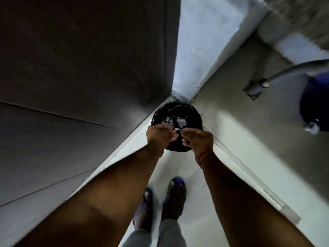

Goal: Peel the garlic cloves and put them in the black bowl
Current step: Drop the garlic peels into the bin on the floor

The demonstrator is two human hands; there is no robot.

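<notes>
Left hand [159, 135] and right hand [195, 138], fingers curled, pinch small pale scrap [177, 129] above round black-lined bin [193, 114] in floor corner.

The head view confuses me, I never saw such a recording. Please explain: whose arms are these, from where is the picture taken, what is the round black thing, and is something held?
There is no machine here. A person wears a wide-angle camera on the head, and it looks straight down, so you see their own two bare arms, and their feet in blue sandals on the pale tiled floor.

The left hand and the right hand meet over a round black container standing on the floor in the corner, where a dark cabinet side meets the wall. Pale scraps lie inside it, perhaps garlic skins; the picture is too blurred to be sure.

Both hands have curled fingers, and a small pale bit shows between their fingertips. Which hand really pinches it, I cannot tell.

A blue object with a grey pipe stands at the right.
</notes>
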